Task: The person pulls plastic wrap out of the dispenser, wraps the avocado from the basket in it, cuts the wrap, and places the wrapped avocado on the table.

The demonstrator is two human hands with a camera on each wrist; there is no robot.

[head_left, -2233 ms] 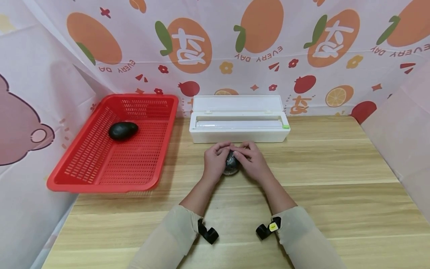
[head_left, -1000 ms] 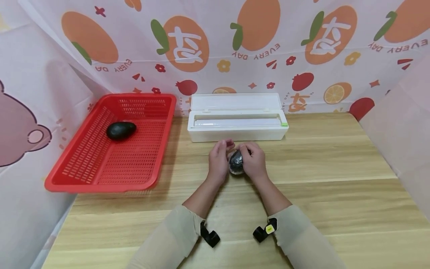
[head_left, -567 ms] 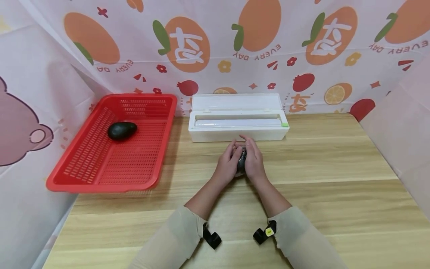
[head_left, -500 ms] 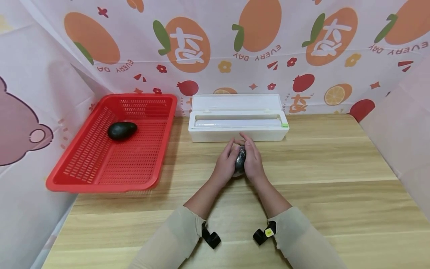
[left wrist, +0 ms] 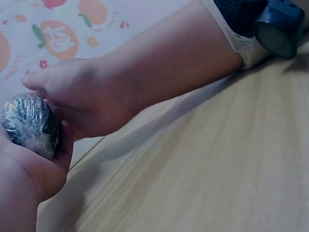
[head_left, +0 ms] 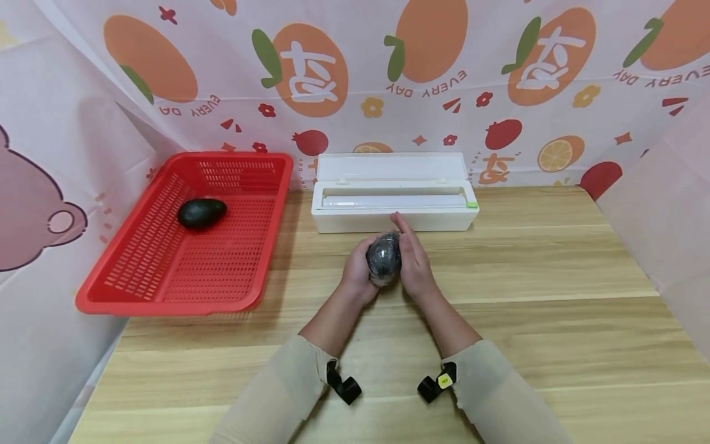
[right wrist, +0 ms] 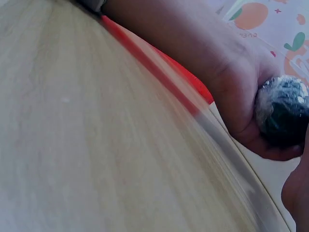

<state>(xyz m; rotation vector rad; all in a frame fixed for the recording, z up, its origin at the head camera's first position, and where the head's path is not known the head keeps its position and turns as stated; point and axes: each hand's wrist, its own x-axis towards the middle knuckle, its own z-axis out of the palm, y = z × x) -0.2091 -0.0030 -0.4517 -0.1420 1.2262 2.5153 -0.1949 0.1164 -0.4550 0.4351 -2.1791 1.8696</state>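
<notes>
My left hand (head_left: 357,271) cradles a dark avocado (head_left: 384,259) wrapped in shiny cling film, its palm and fingers curled round the left side and underside. Wrinkled film shows across the fruit in the left wrist view, where the right hand (left wrist: 87,96) lies close behind it. In the head view the right hand holds its fingers fairly straight, upright along the avocado's right side. The right wrist view shows the wrapped avocado (right wrist: 285,113) resting in the left palm, over the table.
A red basket (head_left: 166,307) stands at the left with a bare dark avocado (head_left: 202,214) inside. Just beyond the hands sits a white cling film box (head_left: 396,223), lid raised, with a film roll (head_left: 396,201) inside. A printed cloth hangs behind the table (head_left: 554,339).
Both hands were closed round the avocado; the left has since turned palm up beneath it and shifted left. The right palm has opened away, and more of the wrapped fruit shows.
</notes>
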